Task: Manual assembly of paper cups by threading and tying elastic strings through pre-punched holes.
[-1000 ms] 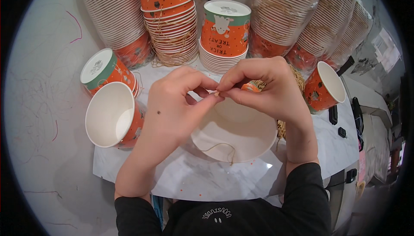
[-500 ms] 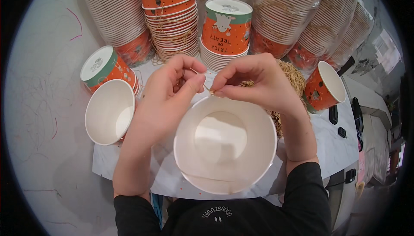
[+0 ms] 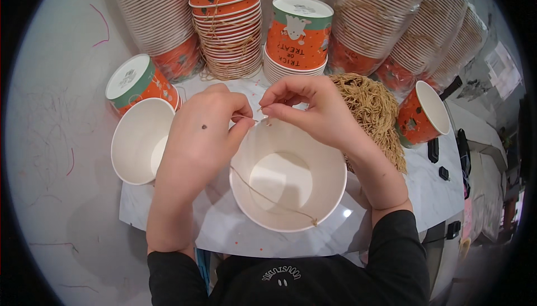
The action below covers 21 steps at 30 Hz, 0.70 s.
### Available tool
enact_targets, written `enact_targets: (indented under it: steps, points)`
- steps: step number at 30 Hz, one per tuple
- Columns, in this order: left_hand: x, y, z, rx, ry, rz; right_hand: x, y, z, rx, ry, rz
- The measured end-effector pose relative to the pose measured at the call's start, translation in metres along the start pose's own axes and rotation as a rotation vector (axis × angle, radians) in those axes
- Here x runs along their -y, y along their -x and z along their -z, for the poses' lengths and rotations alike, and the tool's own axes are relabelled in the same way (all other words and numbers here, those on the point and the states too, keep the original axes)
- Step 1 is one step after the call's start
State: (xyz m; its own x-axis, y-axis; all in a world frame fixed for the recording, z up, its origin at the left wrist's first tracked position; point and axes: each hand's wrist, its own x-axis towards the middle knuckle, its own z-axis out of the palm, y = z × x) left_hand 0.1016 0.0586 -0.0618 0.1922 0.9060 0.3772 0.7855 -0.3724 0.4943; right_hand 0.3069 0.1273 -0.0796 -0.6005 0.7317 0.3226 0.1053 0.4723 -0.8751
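Observation:
A large white-lined paper bucket (image 3: 331,186) stands mouth up in front of me. A thin tan cord (image 3: 314,222) hangs across its opening, with a knot at the near rim. At the far rim, my left hand (image 3: 204,130) pinches a strand of the cord between thumb and fingers. Just right of it, my right hand (image 3: 313,104) has thumb and fingertips closed on a short cord end. A small tuft of cord shows at the rim under the right fingertips. The left hand's curled fingers are partly hidden behind its back.
A heap of tan cords (image 3: 369,104) lies right of the bucket. An orange cup (image 3: 411,121) leans beyond it. Left are an open white bucket (image 3: 126,141) and a tipped orange one (image 3: 154,85). Tall stacks of orange buckets (image 3: 226,43) line the back, some in clear plastic.
The bucket's opening has shifted slightly away from me. Both hands have moved a little left, the left one rolling back-up. The cord across the mouth now slants from upper left to the near rim.

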Motion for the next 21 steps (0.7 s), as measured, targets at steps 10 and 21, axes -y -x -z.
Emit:
enact_targets:
  steps: [10,21]
  points:
    - [-0.014,-0.003,0.006,-0.023,0.043,0.028,-0.003,0.000,0.003,-0.009,-0.244,-0.104]
    - [0.005,-0.023,-0.001,0.156,0.321,0.197,-0.004,-0.003,-0.004,-0.063,0.080,0.112]
